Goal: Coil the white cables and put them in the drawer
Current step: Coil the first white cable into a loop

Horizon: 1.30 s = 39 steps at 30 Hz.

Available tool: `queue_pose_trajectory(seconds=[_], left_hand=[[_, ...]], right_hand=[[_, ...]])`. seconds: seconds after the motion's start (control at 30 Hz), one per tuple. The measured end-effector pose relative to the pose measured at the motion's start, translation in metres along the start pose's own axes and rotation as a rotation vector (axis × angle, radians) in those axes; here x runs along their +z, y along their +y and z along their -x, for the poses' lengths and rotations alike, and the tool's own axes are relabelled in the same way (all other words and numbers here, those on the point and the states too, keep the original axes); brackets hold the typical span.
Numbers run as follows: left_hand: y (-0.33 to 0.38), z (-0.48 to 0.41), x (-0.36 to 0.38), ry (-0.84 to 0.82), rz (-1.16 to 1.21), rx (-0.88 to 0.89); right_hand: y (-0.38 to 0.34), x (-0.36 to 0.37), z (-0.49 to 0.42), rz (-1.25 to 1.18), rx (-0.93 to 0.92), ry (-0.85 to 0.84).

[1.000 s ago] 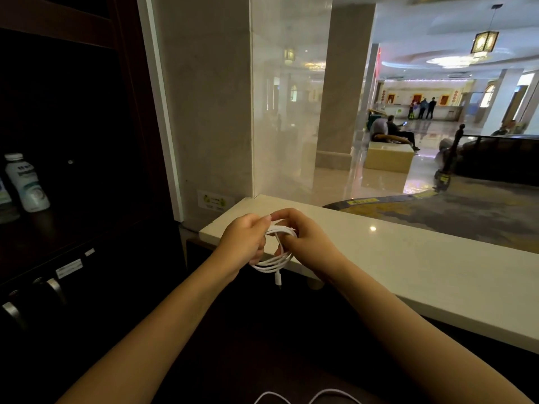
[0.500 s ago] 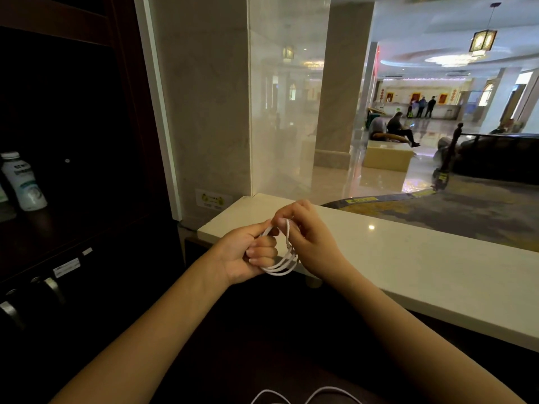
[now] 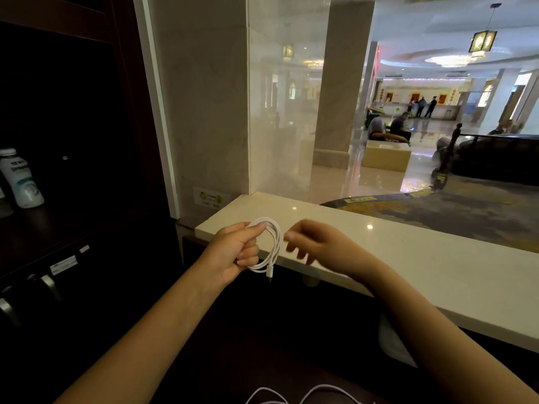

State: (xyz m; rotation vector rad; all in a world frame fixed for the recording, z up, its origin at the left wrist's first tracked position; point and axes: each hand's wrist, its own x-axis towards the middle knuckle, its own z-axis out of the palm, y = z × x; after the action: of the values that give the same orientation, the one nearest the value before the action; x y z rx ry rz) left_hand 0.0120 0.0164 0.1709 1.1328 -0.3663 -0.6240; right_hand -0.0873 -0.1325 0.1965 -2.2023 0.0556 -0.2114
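My left hand (image 3: 236, 252) is closed around a coiled white cable (image 3: 272, 246), held up in front of the pale stone counter; a plug end hangs from the bottom of the coil. Just to the right, my right hand (image 3: 309, 243) is blurred, fingers apart, holding nothing and not touching the coil. A second white cable (image 3: 309, 395) lies loose on the dark desk at the bottom edge of the view. No drawer is clearly in sight.
A pale stone counter (image 3: 423, 266) runs across right behind my hands, with a glass pane above it. On the left stands a dark cabinet with metal handles (image 3: 49, 284) and a white bottle (image 3: 22, 179) on its shelf. People are in the lobby beyond.
Both hands were working on the coil together. Now my right hand has let go and moved off to the right, and my left hand alone holds the coil, with its plug end hanging down.
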Motion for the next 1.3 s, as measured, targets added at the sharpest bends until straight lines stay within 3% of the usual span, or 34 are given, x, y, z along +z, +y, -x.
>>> queue_pose_trajectory(seconds=[0.07,0.23,0.4,0.47,0.6,0.77,0.87,1.03,1.17,1.3], left_hand=[[0.000,0.001,0.005,0.010,-0.074,0.070],[0.002,0.004,0.014,-0.016,-0.142,0.146],[0.009,0.004,0.010,-0.114,0.228,0.013],[0.007,0.006,0.015,-0.174,0.333,-0.036],[0.000,0.010,0.022,-0.253,0.427,-0.048],[-0.004,0.010,0.017,-0.225,0.299,0.094],[-0.005,0.011,0.016,-0.136,0.106,0.218],[-0.006,0.013,0.023,0.075,-0.405,0.367],[-0.005,0.009,0.021,0.176,-0.375,0.362],[-0.002,0.008,0.022,0.169,-0.139,0.244]], right_hand=[[-0.003,0.013,0.003,0.091,0.054,-0.093],[-0.002,0.023,0.004,0.104,0.073,-0.032],[0.008,0.017,0.001,0.294,0.049,0.137],[0.009,0.027,0.001,0.108,0.090,0.139],[0.006,0.041,0.005,-0.530,0.212,0.142],[-0.001,0.041,0.011,-0.988,0.245,0.042],[-0.005,0.039,0.013,-1.009,0.246,0.058],[-0.003,0.044,0.009,-0.937,0.242,0.301],[-0.007,0.042,0.008,-1.017,0.251,0.278],[-0.009,0.041,0.005,-1.237,0.239,0.180]])
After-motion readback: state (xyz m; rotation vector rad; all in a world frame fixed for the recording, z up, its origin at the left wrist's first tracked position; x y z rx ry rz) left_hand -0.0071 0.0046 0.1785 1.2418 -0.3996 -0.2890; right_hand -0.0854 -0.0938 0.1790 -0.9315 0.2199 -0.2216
